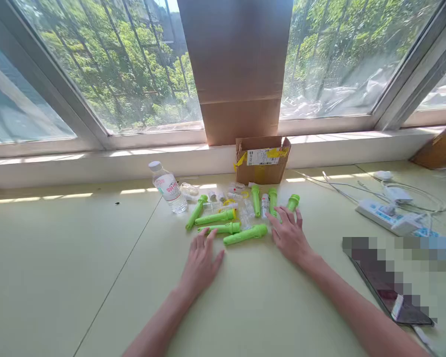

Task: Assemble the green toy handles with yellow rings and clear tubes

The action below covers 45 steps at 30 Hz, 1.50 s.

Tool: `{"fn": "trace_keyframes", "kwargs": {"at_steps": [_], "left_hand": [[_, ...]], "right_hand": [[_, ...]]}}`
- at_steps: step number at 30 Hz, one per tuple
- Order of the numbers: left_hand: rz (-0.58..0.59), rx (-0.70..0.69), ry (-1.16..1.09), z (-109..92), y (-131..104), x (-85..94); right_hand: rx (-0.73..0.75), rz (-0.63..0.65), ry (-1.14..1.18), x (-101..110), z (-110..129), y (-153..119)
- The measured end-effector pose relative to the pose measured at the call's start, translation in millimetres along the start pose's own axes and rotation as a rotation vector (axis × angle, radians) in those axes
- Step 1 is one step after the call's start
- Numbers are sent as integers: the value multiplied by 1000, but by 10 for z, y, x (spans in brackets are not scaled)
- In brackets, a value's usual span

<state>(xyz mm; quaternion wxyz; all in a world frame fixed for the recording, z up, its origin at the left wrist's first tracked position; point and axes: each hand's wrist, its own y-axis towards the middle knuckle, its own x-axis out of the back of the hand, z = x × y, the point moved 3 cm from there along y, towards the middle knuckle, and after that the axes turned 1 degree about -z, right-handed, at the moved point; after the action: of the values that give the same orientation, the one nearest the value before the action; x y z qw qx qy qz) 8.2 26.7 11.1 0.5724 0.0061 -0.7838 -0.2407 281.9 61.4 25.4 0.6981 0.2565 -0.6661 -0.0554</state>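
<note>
Several light-green plastic tubes with threaded ends, shaped like flashlight bodies, lie in a loose group on the pale table. My left hand [202,258] rests with fingers apart, its fingertips at a green tube [223,228]. Another green tube [245,235] lies between my hands. Fingers spread, my right hand [290,233] reaches over the right side of the group, near a green tube [272,201] and a clear tube with silvery contents [265,206]. Clear plastic pieces [247,208] and a yellow ring [228,202] sit among the tubes. Neither hand appears to grip anything.
A water bottle [168,188] stands left of the group. Behind it is a small open cardboard box [262,168] against the window ledge. To the right lie a power strip [379,215] with cables and a dark tablet-like device [384,287].
</note>
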Motion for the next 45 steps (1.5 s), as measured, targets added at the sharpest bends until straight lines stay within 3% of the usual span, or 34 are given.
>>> {"fn": "trace_keyframes", "kwargs": {"at_steps": [9, 16, 21, 28, 35, 40, 45], "left_hand": [[-3, -5, -21, -32, 4, 44], [0, -3, -17, -38, 2, 54], [-19, -13, -17, -47, 6, 70], [-22, -24, 15, -55, 11, 67], [-119, -149, 84, -169, 6, 125], [-130, -232, 91, -296, 28, 110], [-113, -203, 83, -288, 15, 86]], "right_hand": [[140, 74, -12, -96, -49, 333], [176, -51, 21, -104, -48, 401], [138, -204, 123, -69, -67, 366], [120, -315, 256, 21, -50, 294], [99, -418, 398, 186, 51, 170], [99, -413, 414, 146, 68, 98], [118, -343, 407, 53, 35, 85]]}}
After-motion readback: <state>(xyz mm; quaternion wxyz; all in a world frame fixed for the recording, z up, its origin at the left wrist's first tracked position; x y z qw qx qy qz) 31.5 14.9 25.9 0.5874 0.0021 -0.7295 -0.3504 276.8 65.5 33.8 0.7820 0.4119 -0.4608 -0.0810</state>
